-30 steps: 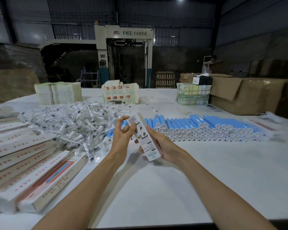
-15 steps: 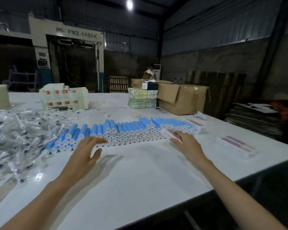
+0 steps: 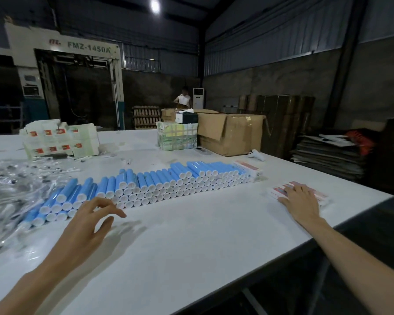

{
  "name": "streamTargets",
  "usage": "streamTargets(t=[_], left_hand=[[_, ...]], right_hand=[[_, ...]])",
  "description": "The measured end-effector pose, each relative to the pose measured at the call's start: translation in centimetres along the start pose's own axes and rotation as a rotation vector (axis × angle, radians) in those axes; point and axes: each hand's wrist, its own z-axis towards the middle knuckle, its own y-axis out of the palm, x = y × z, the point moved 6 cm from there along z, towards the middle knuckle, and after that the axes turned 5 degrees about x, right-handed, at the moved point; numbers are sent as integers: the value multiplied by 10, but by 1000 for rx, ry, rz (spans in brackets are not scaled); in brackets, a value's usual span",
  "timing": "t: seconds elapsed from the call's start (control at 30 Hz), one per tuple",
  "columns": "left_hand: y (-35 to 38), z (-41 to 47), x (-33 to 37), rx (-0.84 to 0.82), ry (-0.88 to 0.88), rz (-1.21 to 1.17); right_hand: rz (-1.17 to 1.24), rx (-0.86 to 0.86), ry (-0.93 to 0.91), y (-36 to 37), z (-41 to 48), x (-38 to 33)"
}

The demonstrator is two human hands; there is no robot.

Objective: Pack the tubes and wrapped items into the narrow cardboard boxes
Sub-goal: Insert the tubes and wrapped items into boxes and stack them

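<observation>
- Blue tubes (image 3: 159, 185) lie in a long loose stack across the middle of the table (image 3: 191, 242), caps toward me. I judge that a careless pull from the lower rows could send the upper tubes rolling.
- My left hand (image 3: 87, 221) hovers just in front of the stack's left end, fingers loosely curled and holding nothing. If I brush the caps going in, the low end tubes there may scatter.
- My right hand (image 3: 301, 204) lies flat, fingers straight, on narrow boxes (image 3: 276, 191) well to the right of the stack and close to the table's edge. A push outward could tip one off.
- I cannot tell whether those boxes are closed at their ends. If a flap is open, the contents might slide out when I lift one.
- Wrapped items (image 3: 16, 189) are heaped to the left of the stack, reaching its left end. The slippery film could make me snag several at once or drag tubes along.
- Another narrow box (image 3: 248, 167) sits against the stack's far right end. It seems to act as a stop, so moving it might let that end spread.
</observation>
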Motion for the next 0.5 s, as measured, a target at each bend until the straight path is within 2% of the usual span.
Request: streamTargets(t=[0.23, 0.3, 0.4, 0.5], left_hand=[[1, 0, 3, -10, 1, -4], [1, 0, 3, -29, -6, -1], [3, -1, 2, -67, -38, 11], [4, -3, 1, -85, -78, 33]], right_hand=[[-103, 104, 16, 3, 2, 3], [-64, 179, -11, -6, 0, -14], [167, 282, -106, -33, -9, -75], [543, 295, -249, -71, -34, -166]])
